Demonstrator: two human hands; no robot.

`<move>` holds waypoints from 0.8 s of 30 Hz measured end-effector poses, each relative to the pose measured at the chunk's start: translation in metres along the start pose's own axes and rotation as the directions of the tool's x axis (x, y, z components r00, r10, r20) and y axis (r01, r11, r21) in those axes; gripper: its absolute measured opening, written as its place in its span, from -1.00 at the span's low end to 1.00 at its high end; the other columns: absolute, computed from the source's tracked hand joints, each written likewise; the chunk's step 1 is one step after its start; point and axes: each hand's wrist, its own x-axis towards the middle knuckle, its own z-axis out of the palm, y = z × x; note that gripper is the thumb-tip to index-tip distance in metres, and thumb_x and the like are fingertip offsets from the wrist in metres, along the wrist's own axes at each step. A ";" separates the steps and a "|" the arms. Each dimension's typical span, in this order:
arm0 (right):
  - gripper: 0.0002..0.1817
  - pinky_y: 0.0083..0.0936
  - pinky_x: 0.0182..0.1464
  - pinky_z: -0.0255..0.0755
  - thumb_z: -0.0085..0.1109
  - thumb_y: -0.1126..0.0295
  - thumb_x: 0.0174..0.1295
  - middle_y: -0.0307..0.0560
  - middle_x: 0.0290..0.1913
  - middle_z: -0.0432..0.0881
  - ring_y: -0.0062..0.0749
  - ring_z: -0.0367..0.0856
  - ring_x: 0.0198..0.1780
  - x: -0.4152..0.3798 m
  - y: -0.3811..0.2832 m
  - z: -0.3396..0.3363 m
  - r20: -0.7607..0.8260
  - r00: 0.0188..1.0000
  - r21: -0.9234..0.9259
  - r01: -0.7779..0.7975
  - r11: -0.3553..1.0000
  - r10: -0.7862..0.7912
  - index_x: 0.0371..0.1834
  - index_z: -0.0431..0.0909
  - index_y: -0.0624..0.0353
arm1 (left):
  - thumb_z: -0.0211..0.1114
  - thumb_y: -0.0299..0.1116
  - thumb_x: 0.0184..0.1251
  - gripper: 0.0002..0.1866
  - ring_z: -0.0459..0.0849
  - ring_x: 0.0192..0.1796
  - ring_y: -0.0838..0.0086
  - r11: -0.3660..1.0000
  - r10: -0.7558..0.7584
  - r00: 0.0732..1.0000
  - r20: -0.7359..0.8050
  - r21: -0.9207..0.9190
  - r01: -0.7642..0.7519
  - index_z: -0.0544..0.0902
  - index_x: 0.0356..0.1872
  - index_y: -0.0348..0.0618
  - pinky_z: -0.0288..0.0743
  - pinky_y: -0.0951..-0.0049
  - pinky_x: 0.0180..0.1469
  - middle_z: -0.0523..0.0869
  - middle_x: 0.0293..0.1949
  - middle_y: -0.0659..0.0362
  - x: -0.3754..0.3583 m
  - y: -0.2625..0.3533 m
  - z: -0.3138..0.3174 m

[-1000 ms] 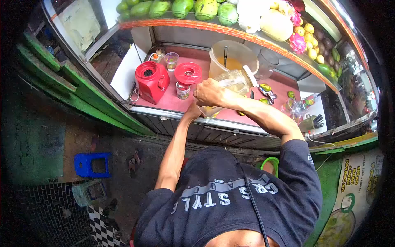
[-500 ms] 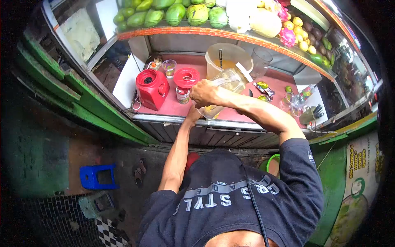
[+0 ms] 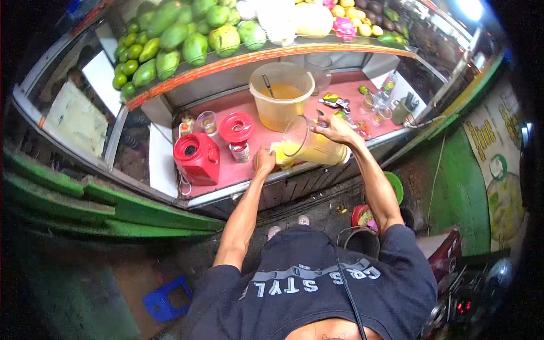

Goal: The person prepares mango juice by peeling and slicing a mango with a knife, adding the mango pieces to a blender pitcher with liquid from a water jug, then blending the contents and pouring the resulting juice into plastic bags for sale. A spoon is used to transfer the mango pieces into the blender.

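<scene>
In my right hand [image 3: 335, 129] is the handle of a clear pitcher [image 3: 317, 146], tilted with its mouth to the left and yellowish liquid inside. My left hand [image 3: 264, 160] holds a cup [image 3: 279, 152] with yellow contents beside the pitcher's mouth, at the counter's front edge. Behind them stands a large translucent bucket [image 3: 281, 113] of orange liquid with a dark-handled utensil in it. Left of my left hand are a can [image 3: 239, 152], a red lid-like piece [image 3: 236, 127] and a red blender base [image 3: 196, 160].
A clear cup [image 3: 208, 123] stands at the back left of the pink counter [image 3: 226, 173]. Mangoes [image 3: 195, 49] and other fruit fill the shelf above. Packets [image 3: 334, 102] and bottles lie at the right. A blue stool [image 3: 168, 300] and a bin [image 3: 361, 242] are on the floor.
The view has shifted and turned. The pitcher has swung round, so its mouth now points left and its base right. My right hand has moved right, away from my left hand, and the cup shows.
</scene>
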 end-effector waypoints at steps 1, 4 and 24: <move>-0.49 -0.25 -0.25 0.43 0.24 -0.05 0.15 0.18 -0.45 0.60 -0.16 0.59 -0.39 -0.011 0.009 0.005 -0.079 0.996 0.130 -0.026 0.991 0.037 -0.27 0.62 0.29 | 0.34 -0.24 0.12 -0.55 0.66 0.03 0.06 0.998 0.060 0.998 -0.016 0.009 -0.060 0.54 -0.01 -0.27 0.50 0.19 0.07 0.70 -0.06 -0.08 0.003 -0.002 0.002; -0.55 -0.41 -0.30 0.37 0.24 0.03 0.21 -0.06 -0.50 0.58 -0.48 0.47 -0.41 -0.036 0.028 0.033 -0.280 0.924 0.363 -0.148 0.920 0.259 -0.34 0.58 0.32 | 0.32 -0.43 0.05 -0.61 0.60 0.02 0.01 0.984 0.149 0.989 -0.018 -0.096 -0.151 0.44 -0.09 -0.29 0.44 0.13 0.07 0.62 -0.08 -0.16 0.005 -0.003 0.009; -0.68 -0.24 -0.27 0.52 0.23 0.22 0.21 0.13 -0.35 0.68 -0.09 0.68 -0.35 -0.153 0.007 0.157 -0.737 0.393 0.547 -0.132 0.827 0.550 -0.16 0.54 0.26 | 0.07 -0.54 0.18 -0.44 0.50 -0.42 0.54 0.939 0.341 0.899 0.273 -0.142 -0.313 0.42 0.29 -0.27 0.46 0.47 -0.42 0.60 -0.34 0.25 -0.028 0.011 -0.005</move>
